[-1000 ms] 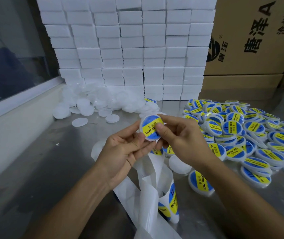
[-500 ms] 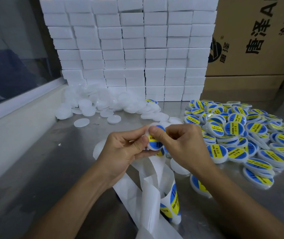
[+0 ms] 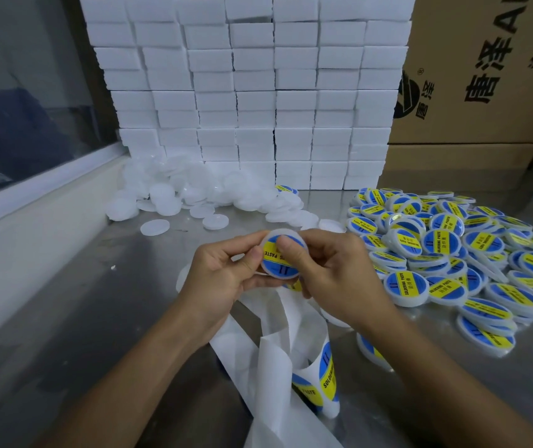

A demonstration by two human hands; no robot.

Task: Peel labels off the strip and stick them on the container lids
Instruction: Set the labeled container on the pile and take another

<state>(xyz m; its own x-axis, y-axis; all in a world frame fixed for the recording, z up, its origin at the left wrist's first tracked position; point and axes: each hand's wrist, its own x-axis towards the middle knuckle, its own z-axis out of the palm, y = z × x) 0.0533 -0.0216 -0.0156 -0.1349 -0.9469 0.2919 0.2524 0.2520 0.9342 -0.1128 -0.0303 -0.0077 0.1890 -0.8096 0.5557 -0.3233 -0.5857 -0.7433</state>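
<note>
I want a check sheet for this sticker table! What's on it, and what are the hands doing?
Surface: shiny metal table, scuffed.
Job's things: held lid with a blue-and-yellow label going on; label strip curling below the hands, labels left on it; plain white lids heaped at back left; labelled lids piled at right.
Clutter: peeled backing paper trailing toward the camera.
Grippers: left hand grips the lid's edge; right hand holds it, thumb pressing the label.
Cables: nothing seen.
Surroundings: white box stack, cardboard cartons, window at left.
</note>
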